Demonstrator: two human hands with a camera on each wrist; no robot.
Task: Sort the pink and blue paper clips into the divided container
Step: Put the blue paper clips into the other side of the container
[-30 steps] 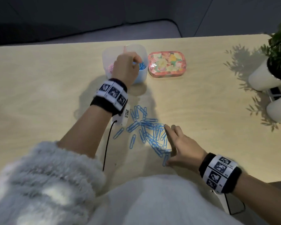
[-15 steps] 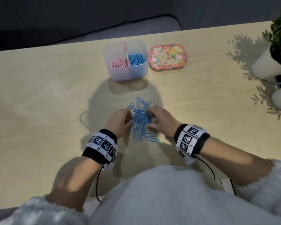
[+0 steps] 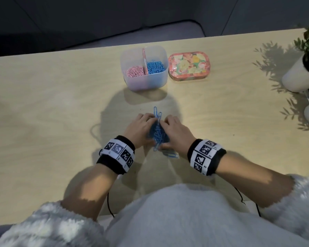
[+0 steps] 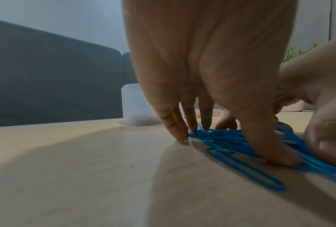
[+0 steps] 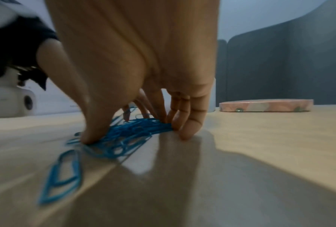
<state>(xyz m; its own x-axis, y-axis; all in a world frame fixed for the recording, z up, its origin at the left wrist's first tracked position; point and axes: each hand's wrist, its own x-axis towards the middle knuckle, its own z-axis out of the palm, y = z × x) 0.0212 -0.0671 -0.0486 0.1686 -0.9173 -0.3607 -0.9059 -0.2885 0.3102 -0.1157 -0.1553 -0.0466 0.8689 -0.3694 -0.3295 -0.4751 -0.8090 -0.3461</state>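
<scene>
A heap of blue paper clips (image 3: 157,134) lies on the wooden table, squeezed between both hands. My left hand (image 3: 141,127) cups it from the left, with thumb and fingers (image 4: 182,130) curled round the clips (image 4: 227,139). My right hand (image 3: 175,131) closes on the heap (image 5: 136,129) from the right in the same way. A few clips poke out beyond the fingers (image 3: 156,111), and loose ones (image 3: 171,155) lie nearest me. The divided container (image 3: 146,82) stands further back, holding pink clips (image 3: 135,72) on its left and blue clips (image 3: 155,66) on its right.
A flowered tin (image 3: 189,65) sits just right of the container. White plant pots (image 3: 296,77) stand at the table's right edge. Cables run off the near edge from both wrists.
One second ago the left hand was at the container and the clips lay spread out. Both hands have since come together and pushed the clips into a tight narrow heap.
</scene>
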